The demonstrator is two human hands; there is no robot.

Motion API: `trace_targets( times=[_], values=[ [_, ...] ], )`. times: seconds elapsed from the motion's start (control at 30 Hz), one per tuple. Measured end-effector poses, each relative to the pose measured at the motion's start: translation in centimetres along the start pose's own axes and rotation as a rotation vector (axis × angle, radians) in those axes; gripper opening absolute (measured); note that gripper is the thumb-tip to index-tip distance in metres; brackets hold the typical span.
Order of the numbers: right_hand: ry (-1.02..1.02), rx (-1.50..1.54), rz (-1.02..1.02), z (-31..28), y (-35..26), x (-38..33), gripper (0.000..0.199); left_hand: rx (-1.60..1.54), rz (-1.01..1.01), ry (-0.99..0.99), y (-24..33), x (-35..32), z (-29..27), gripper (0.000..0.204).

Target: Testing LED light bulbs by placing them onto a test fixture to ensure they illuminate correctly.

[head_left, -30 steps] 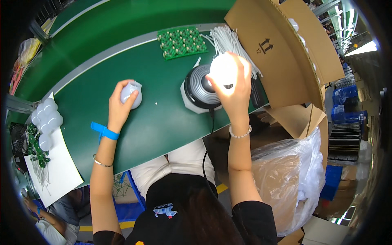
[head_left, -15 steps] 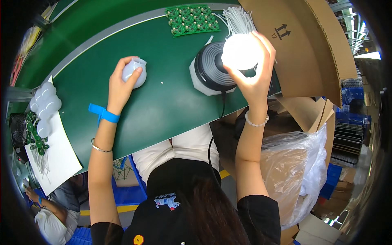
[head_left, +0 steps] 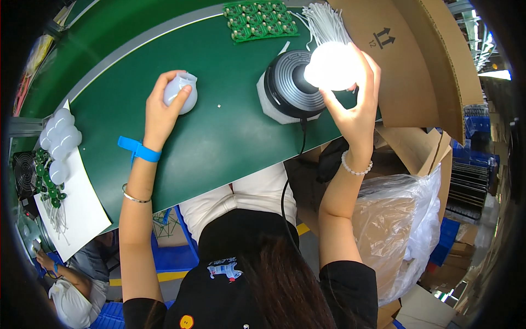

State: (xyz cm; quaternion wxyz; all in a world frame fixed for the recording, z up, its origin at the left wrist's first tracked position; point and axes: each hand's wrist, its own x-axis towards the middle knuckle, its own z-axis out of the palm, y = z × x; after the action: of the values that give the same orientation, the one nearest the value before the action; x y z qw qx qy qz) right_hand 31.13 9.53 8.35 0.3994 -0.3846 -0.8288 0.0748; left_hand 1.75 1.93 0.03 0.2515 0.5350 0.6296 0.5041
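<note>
My left hand (head_left: 160,116) is closed round a milky white globe shade (head_left: 181,97), its open neck facing up and away from me. A glowing white globe (head_left: 335,66) is in my right hand (head_left: 357,116), thumb on its near side and fingers round its right side. The glare hides the globe's detail. Just left of it, a black and grey ringed round device (head_left: 282,82) sits on a white pad, with a black cable (head_left: 303,137) running to the table edge. Whether the globe touches the device is hard to make out.
Green circuit boards (head_left: 262,21) and a bundle of white wires (head_left: 324,22) lie at the back. A cardboard box (head_left: 405,71) stands at the right. White globes (head_left: 61,131) and small green boards (head_left: 48,181) lie at far left. A co-worker (head_left: 79,296) sits lower left.
My right hand and the lit globe have shifted slightly right and up. In the picture, the ringed device also sits a little further right. My left hand keeps its hold.
</note>
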Motion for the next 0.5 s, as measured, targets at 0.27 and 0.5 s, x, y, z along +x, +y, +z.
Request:
trace_targets(
  times=[0.27, 0.5],
  values=[
    [0.195, -0.111, -0.054, 1.7, 0.1, 0.6, 0.068, 0.004, -0.02, -0.003, -0.1, 0.0, 0.0, 0.03],
    [0.187, 0.109, -0.105, 2.8, 0.9, 1.0, 0.073, 0.004, -0.023, -0.002, 0.0, 0.0, 0.0, 0.03]
  ],
)
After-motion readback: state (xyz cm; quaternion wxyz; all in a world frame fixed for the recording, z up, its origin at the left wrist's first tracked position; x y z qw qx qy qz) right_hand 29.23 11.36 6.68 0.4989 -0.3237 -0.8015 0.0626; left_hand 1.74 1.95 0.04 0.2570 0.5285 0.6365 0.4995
